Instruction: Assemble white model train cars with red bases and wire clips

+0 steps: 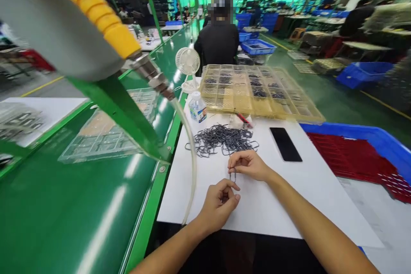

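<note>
Between the thumb and fingers of my right hand (249,165) a thin dark-grey rectangular ring (235,177) is pinched, hanging over the white tabletop (269,205). My left hand (218,204) is just below and to the left of it. Its thumb and index fingertips are apart, with a gap between them and nothing visible in it. Just beyond both hands lies a tangled pile of similar dark-grey rings (221,138).
Behind the pile are a clear plastic bottle (197,107), a divided tray (234,102) and a small fan (188,62). A phone (285,144) lies to the right. A hose (194,167) hangs at the left, beside the green conveyor (96,205). Someone in black (220,43) sits ahead.
</note>
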Demonstrator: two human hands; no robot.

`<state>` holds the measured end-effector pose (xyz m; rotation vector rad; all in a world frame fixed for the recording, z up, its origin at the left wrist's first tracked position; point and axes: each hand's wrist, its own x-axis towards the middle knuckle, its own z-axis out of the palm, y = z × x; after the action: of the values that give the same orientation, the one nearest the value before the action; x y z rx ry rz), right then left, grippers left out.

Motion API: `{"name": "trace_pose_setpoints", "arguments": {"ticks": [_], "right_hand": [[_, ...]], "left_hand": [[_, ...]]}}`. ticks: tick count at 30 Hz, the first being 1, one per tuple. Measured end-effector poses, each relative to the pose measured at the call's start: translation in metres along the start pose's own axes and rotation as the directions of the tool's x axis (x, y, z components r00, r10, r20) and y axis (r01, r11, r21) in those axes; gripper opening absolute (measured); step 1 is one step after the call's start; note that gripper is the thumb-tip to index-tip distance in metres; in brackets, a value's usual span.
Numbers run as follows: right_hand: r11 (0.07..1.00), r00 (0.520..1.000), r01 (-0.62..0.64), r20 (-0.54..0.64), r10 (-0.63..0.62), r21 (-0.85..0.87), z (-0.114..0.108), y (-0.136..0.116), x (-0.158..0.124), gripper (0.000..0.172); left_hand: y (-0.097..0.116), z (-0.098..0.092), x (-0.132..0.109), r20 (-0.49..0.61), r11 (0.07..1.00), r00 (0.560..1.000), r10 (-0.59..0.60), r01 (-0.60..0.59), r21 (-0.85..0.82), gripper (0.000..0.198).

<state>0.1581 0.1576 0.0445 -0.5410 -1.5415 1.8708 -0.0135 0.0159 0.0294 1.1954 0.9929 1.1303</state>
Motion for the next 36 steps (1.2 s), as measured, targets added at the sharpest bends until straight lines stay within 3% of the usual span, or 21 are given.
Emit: {"name": "trace_pose_setpoints", "arguments": {"ticks": [6,12,20,28,36], "right_hand": [[0.985,0.997,0.032,0.074,-0.020,-0.169,0.0051,-0.0049,0.0000,0.016],[0.987,0.991,0.050,0.132,-0.030,-0.155,0.0038,-0.0075,0.0004,0.013],[0.983,0.979,0.071,0.201,-0.036,-0.170,-0.0008,-0.0102,-0.0027,0.011],[0.984,0.980,-0.007,0.194,0.042,-0.178,0.0002,-0.0095,-0.0036,0.018],[0.992,0.965,-0.066,0.244,0.091,-0.109,-0.0005,-0.0105,-0.0048,0.018]], "left_hand": [[-0.0005,-0.0003,0.0015,0.042,1.000,0.999,0.019,-0.019,-0.003,0.030],[-0.0014,-0.0005,0.0017,0.037,1.000,0.999,0.008,-0.007,-0.027,0.056],[-0.0008,0.0002,0.0017,-0.013,0.999,1.000,0.022,-0.023,-0.028,0.055],[0.0058,-0.0009,0.0012,0.012,1.000,1.000,0.010,-0.010,-0.025,0.057],[0.0067,-0.0016,0.0019,-0.034,0.998,0.998,0.051,-0.050,0.033,0.065]]}}
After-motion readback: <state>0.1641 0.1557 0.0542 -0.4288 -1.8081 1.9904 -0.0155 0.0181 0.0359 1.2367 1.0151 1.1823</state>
